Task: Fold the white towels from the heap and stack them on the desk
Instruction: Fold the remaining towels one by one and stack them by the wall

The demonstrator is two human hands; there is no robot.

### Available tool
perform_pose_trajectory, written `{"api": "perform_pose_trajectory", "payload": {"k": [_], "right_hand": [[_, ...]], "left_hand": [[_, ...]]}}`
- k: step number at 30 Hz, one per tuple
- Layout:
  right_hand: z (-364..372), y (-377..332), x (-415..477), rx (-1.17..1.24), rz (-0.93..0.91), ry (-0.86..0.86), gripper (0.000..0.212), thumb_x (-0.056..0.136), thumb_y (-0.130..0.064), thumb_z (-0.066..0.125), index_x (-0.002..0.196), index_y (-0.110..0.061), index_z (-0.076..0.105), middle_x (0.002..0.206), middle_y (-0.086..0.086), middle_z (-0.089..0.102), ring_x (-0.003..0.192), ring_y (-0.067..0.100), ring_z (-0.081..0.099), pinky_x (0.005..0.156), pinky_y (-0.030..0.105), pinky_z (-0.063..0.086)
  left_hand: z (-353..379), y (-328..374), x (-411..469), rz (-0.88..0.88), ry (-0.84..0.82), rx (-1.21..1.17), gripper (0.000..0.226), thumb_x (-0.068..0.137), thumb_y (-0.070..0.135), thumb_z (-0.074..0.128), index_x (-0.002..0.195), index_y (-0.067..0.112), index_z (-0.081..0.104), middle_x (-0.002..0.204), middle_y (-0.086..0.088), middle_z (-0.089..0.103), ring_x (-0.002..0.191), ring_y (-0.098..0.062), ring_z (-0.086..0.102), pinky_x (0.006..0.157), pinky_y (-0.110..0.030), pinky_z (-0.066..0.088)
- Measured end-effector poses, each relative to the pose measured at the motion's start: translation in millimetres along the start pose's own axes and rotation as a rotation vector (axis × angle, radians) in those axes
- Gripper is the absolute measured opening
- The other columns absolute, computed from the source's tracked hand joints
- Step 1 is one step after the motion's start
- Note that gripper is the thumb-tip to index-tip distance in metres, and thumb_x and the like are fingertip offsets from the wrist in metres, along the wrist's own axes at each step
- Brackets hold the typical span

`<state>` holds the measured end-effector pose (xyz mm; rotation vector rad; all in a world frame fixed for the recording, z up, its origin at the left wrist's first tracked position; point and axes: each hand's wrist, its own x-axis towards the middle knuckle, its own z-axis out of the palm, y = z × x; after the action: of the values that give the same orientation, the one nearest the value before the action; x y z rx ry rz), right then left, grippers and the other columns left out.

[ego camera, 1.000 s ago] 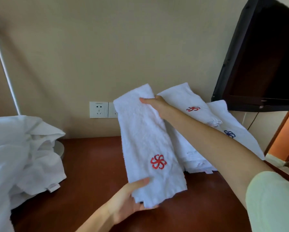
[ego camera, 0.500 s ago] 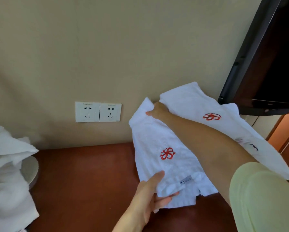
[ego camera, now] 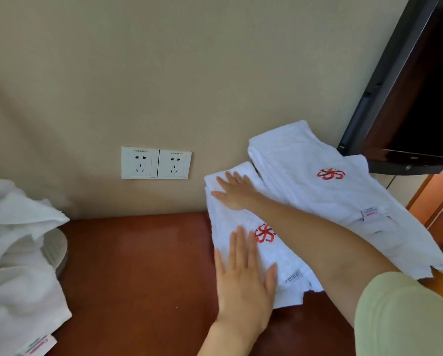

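A folded white towel (ego camera: 241,222) with a red flower logo lies on the reddish-brown desk (ego camera: 138,265), its far end against the wall. My right hand (ego camera: 234,192) presses flat on its far end, fingers straight. Near its front edge my left hand (ego camera: 243,278) lies flat on it, fingers spread. To the right, a stack of folded white towels (ego camera: 318,181) with a red logo leans toward the wall. The heap of unfolded white towels (ego camera: 17,253) fills the left side.
Two white wall sockets (ego camera: 156,163) sit on the beige wall behind the desk. A dark television (ego camera: 415,98) hangs at the upper right. A round white base (ego camera: 58,250) shows under the heap. An orange-brown wooden edge (ego camera: 436,201) stands at the far right.
The folded towel that both hands held in the air has come down onto the desk left of the stack. Both hands let go of its ends and now press flat on it.
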<state>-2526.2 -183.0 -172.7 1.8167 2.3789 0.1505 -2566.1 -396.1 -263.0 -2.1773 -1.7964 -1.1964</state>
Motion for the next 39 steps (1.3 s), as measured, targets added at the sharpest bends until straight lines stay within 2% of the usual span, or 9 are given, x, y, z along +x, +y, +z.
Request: {"api": "perform_pose_trajectory", "payload": {"k": [5,12,18,20,23,25,28,32,39], "right_hand": [[2.5,14.2,-8.4,-0.007,0.053,-0.013,0.066,0.099,-0.059,0.012,0.154,-0.028,-0.007,0.161,0.000,-0.017,0.148,0.021,-0.015,0.120,0.043,-0.007],[-1.4,4.1,-25.4,-0.022,0.058,-0.048,0.064,0.101,-0.056,0.013,0.155,-0.025,-0.004,0.162,0.003,-0.014,0.149,0.026,-0.011,0.120,0.044,-0.003],[-5.7,3.4,-99.6,-0.049,-0.005,0.011,0.055,0.105,-0.045,0.016,0.154,-0.021,0.012,0.162,0.007,0.005,0.148,0.030,0.007,0.118,0.039,0.009],[0.5,-0.7,-131.9,-0.044,-0.020,0.052,0.055,0.105,-0.045,0.017,0.155,-0.023,0.011,0.162,0.006,0.004,0.148,0.029,0.006,0.118,0.037,0.007],[17.8,-2.8,-177.3,-0.012,-0.034,0.097,0.056,0.104,-0.046,0.016,0.155,-0.026,0.001,0.163,0.003,-0.006,0.149,0.025,-0.006,0.119,0.036,-0.002],[31.2,-2.1,-202.9,0.008,-0.041,0.154,0.056,0.105,-0.045,0.016,0.155,-0.025,0.001,0.162,0.003,-0.008,0.149,0.024,-0.009,0.119,0.035,-0.005],[51.2,-5.9,-235.2,0.049,-0.014,0.247,0.055,0.105,-0.045,0.015,0.155,-0.027,0.003,0.162,0.001,-0.008,0.149,0.020,-0.010,0.118,0.032,-0.008],[75.4,-34.4,-278.0,0.229,-0.021,0.322,0.085,0.080,-0.058,-0.011,0.154,-0.026,0.016,0.163,0.002,-0.001,0.149,0.022,-0.007,0.118,0.036,-0.007],[102.5,-140.0,-341.5,0.844,-0.190,0.346,0.040,0.100,-0.025,0.046,0.141,-0.023,0.048,0.144,-0.001,0.049,0.140,0.017,0.035,0.114,0.031,0.025]], "left_hand": [[2.1,4.0,-6.0,0.023,-0.095,-0.126,0.065,0.101,0.051,0.010,0.152,0.010,0.004,0.146,-0.014,0.044,0.135,-0.027,0.044,0.104,-0.036,0.025],[-15.0,-1.8,-3.9,-0.043,-0.161,-0.095,0.065,0.101,0.048,0.003,0.151,0.009,-0.009,0.129,-0.008,0.062,0.114,-0.021,0.063,0.078,-0.035,0.058],[-31.7,6.7,-52.6,-0.077,-0.350,0.001,0.067,0.086,0.050,0.030,0.146,0.022,0.037,0.139,-0.010,0.054,0.118,-0.028,0.060,0.072,-0.034,0.060],[-51.9,12.8,-71.3,-0.082,-0.434,0.025,0.079,0.079,0.051,0.027,0.152,0.022,0.018,0.145,-0.012,0.046,0.129,-0.029,0.050,0.082,-0.041,0.056],[-80.7,18.2,-94.9,-0.015,-0.588,0.075,0.074,0.095,0.048,0.023,0.144,0.029,-0.029,0.161,-0.011,-0.010,0.148,-0.029,-0.009,0.116,-0.051,0.016],[-93.8,17.8,-114.2,-0.069,-0.645,0.130,0.074,0.100,0.041,0.034,0.151,0.023,-0.015,0.159,-0.011,-0.019,0.148,-0.029,-0.013,0.117,-0.052,0.006],[-112.6,16.9,-145.8,-0.075,-0.508,0.225,0.069,0.095,0.047,0.037,0.154,0.018,0.015,0.159,-0.015,0.000,0.147,-0.035,0.013,0.112,-0.058,0.023],[-127.6,-1.1,-184.3,-0.179,-0.589,0.269,0.069,0.098,0.058,0.014,0.154,0.023,-0.003,0.161,-0.010,-0.009,0.149,-0.025,-0.010,0.119,-0.041,-0.004],[-178.5,-28.8,-220.3,-0.341,-0.277,0.207,0.055,0.100,0.040,0.039,0.151,0.024,0.026,0.160,-0.003,0.017,0.149,-0.019,0.008,0.120,-0.033,0.008]]}}
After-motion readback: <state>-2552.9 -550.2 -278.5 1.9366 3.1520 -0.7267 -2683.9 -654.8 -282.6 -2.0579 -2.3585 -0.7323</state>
